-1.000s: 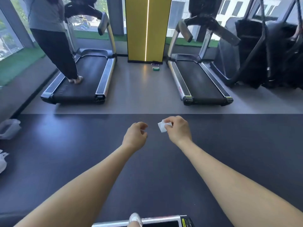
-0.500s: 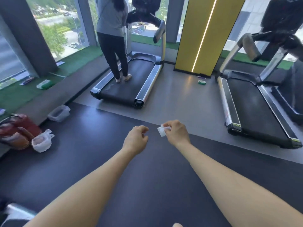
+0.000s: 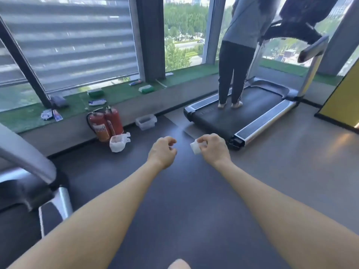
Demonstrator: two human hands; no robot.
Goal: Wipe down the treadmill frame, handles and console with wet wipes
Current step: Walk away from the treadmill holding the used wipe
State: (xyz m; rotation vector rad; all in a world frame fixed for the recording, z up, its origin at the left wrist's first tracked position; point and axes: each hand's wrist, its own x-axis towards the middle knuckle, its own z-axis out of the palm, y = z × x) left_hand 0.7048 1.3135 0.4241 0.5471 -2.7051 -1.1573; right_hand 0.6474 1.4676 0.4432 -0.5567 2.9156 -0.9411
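Both arms stretched forward over dark floor; right hand point(image 3: 212, 149) pinching small folded wet wipe point(image 3: 195, 147), left hand point(image 3: 162, 151) loosely curled, holding nothing

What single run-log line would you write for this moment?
right hand: pinches wet wipe | left hand: loosely curled, empty | contact with treadmill: none | other person: on its belt
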